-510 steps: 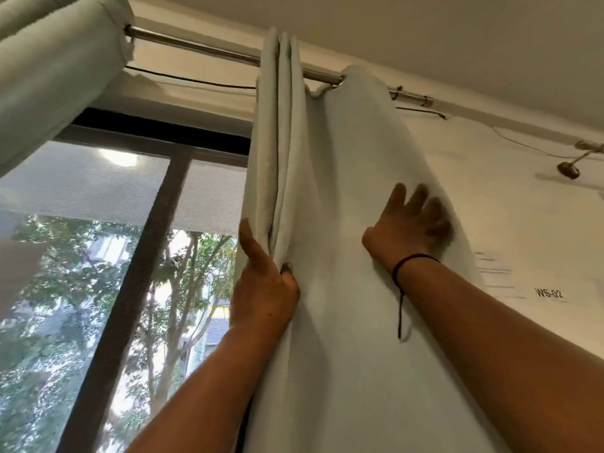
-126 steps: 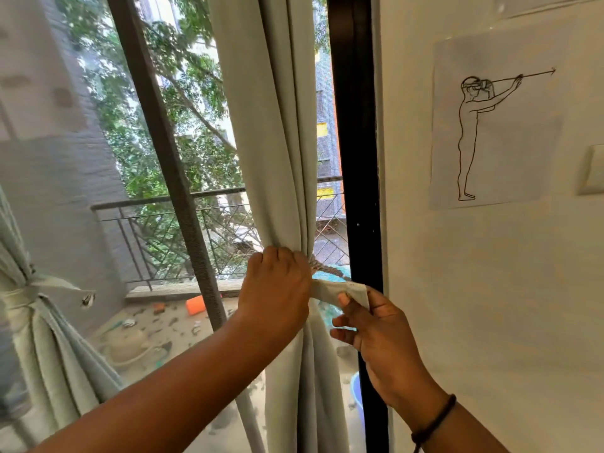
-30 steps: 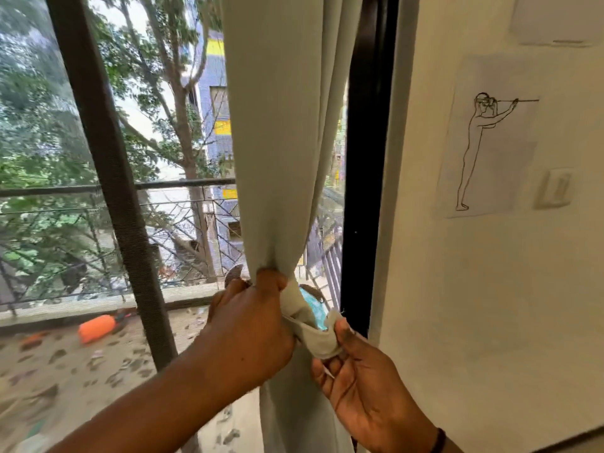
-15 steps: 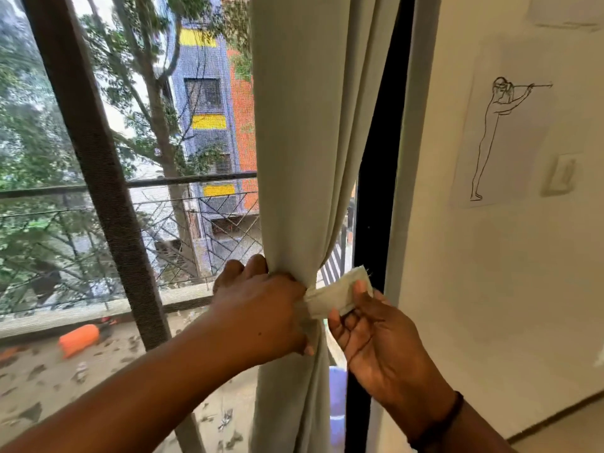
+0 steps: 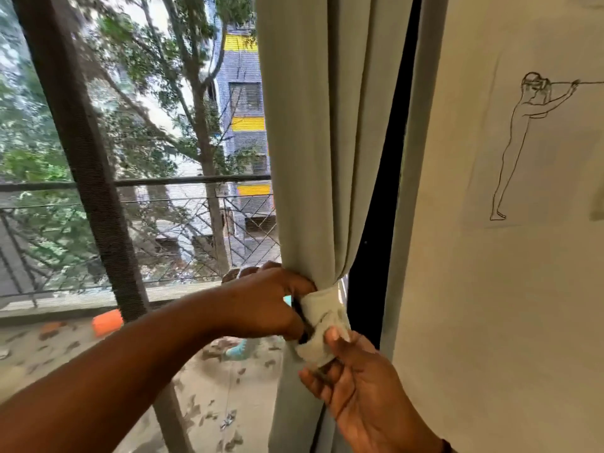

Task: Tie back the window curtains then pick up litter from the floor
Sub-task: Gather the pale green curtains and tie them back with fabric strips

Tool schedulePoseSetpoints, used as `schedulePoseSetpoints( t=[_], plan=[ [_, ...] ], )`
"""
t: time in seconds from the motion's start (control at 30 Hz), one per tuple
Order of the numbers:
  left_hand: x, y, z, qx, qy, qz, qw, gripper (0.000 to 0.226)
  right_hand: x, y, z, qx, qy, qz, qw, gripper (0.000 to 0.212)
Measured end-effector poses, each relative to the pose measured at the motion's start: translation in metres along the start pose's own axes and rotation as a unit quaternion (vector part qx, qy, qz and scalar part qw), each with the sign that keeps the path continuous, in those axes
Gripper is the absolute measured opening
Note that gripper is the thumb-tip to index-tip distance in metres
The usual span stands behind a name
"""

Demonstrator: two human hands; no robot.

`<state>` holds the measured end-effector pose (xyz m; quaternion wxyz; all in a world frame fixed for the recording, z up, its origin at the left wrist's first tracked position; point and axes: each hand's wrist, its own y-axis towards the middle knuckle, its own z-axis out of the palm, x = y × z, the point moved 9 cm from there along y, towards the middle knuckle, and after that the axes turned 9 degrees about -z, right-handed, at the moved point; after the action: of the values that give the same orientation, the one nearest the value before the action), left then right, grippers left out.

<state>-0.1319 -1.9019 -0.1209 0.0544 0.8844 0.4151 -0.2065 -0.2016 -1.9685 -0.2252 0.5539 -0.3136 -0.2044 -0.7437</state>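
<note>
- Gathered into one narrow bundle at waist height: the pale green curtain (image 5: 330, 158), hanging between the dark window frame (image 5: 376, 223) and the mesh-covered pane, so that a band can go round it.
- Wrapped round that gathered neck: a tie-back strip (image 5: 322, 317) of the same cloth, its loose end hanging down on the right.
- Clenched on the bundle and the strip from the window side: the left hand (image 5: 268, 304), fingers curled round behind, probably to keep the folds from spreading while the knot is made.
- Pinching the strip's free end between thumb and fingers, just below the wrap: the right hand (image 5: 356, 384), apparently to pull it snug or pass it through.
- Not yet visibly knotted; a slack pull likely lets the folds slip.
- No litter or room floor in view; only a line drawing (image 5: 523, 148) pinned on the wall to the right.
</note>
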Motion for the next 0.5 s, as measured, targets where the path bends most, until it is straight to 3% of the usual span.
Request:
schedulePoseSetpoints(
  t=[0.2,0.33,0.43,0.5],
  plan=[
    [-0.031,0.006,0.019,0.108,-0.169,0.015,0.98,0.04,0.024,0.024,-0.036,-0.062,-0.052,-0.05,0.995,0.015],
    [-0.039,0.01,0.02,0.091,-0.193,0.032,0.976,0.038,0.037,0.037,-0.046,-0.058,-0.09,-0.065,0.992,0.02],
    [-0.042,0.012,0.022,0.069,-0.193,0.028,0.978,0.04,0.039,0.041,-0.039,-0.019,-0.089,-0.055,0.994,0.009],
    [-0.039,0.013,0.024,0.049,-0.147,0.015,0.988,0.041,0.04,0.043,-0.036,-0.005,-0.069,-0.046,0.997,0.024]
  ],
)
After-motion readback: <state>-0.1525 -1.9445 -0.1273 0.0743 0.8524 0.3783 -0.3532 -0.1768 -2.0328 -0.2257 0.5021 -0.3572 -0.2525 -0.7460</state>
